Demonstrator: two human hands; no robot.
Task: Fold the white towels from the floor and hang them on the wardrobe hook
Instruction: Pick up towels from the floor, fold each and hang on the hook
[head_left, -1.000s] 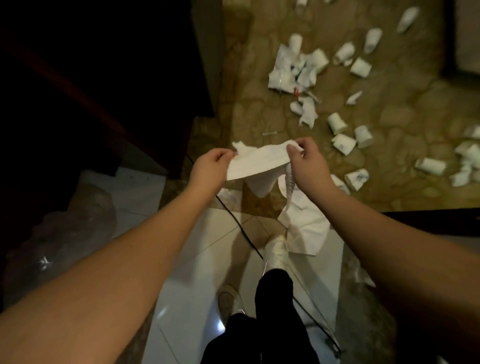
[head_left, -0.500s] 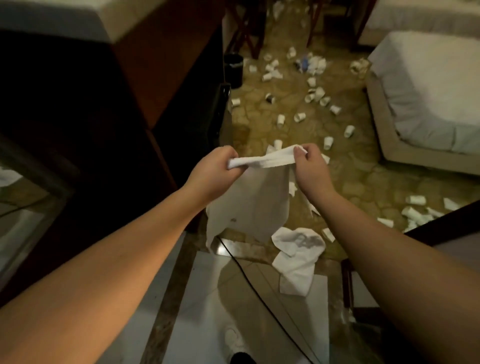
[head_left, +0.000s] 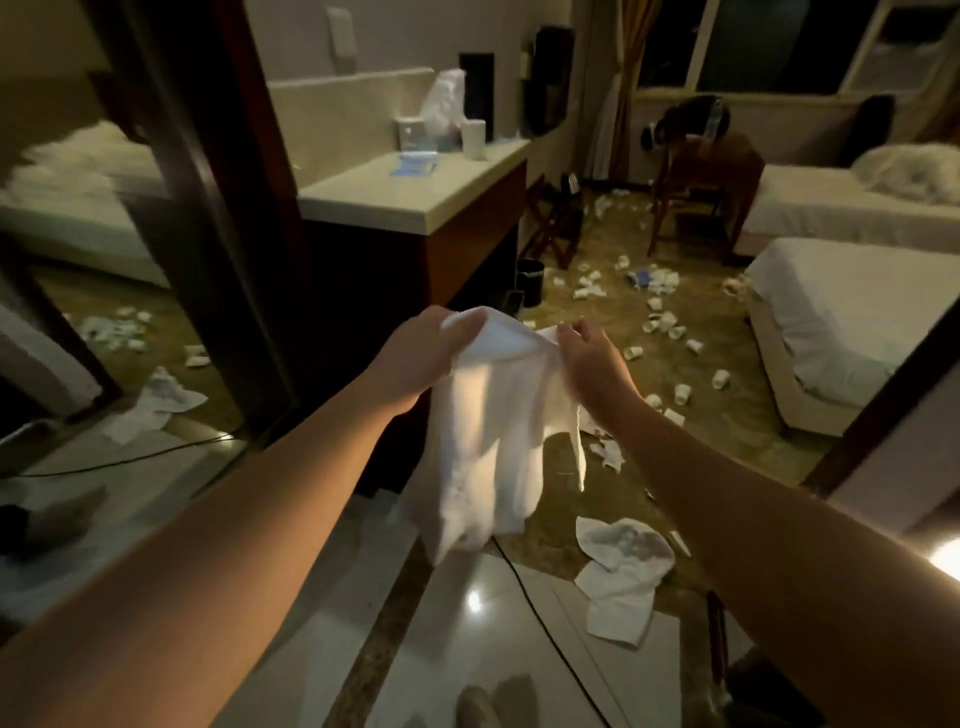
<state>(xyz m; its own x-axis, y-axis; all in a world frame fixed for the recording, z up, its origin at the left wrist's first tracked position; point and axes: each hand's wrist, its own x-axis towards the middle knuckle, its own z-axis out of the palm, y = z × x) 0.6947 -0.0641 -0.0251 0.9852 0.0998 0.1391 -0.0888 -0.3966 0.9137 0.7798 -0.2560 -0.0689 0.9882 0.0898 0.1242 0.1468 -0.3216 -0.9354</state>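
White cloth fills our grip: our left hand clenches one upper corner of the towel, and our right hand pinches the other corner between thumb and fingers. We hold the towel in the air in front of us, its top edge running left to right between the hands and its long axis hanging straight down toward the tiled floor. Below and to the right, a second white towel lies crumpled on the floor beside a black cable. Farther off, paper cups litter the floor between a worktop and a bed.
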